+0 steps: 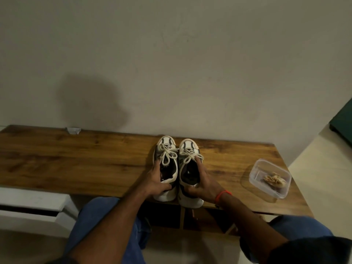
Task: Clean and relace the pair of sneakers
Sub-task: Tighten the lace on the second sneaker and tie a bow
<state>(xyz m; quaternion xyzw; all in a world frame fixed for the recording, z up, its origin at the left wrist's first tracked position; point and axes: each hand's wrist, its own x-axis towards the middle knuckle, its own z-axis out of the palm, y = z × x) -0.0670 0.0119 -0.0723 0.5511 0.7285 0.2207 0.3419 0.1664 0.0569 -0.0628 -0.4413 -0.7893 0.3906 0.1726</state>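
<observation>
We have both sneakers side by side at the near edge of the surface [76, 159], laces tied. Left hand [155, 181] grip holds the left sneaker [166, 168], right hand [204, 184] the right sneaker [189, 172]. Setup step; next comes untying laces, probably.

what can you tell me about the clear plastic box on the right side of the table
The clear plastic box is a shallow rectangular tub with rounded corners, see-through walls and no lid on it. It sits flat on the wooden table, near the right end, turned at a slant to the table's edge. Inside lies a crumpled beige wad, perhaps cloth; what else it holds I cannot tell. Neither hand touches it, and it stands apart from the sneakers.
</observation>
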